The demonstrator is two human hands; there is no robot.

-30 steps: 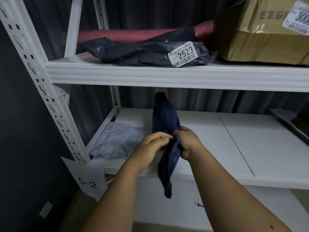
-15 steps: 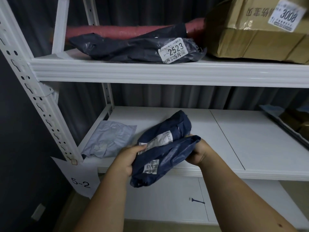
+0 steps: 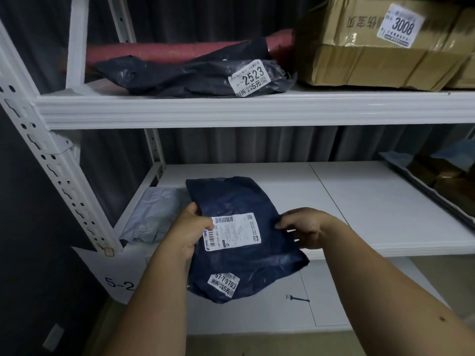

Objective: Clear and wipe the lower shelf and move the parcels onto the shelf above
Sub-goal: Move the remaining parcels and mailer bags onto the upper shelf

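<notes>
Our left hand (image 3: 189, 233) and right hand (image 3: 305, 227) gripped the navy parcel (image 3: 239, 237) over the lower shelf's (image 3: 385, 201) front edge; its sticker (image 3: 224, 284) read 67-7-3703.

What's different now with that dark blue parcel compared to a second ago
The dark blue plastic mailer bag hung bunched and upright, then folded double; now it is spread flat, labels up, held at its edges by the left hand and right hand. The pale grey mailer on the lower shelf and the black parcel above kept their places.
</notes>
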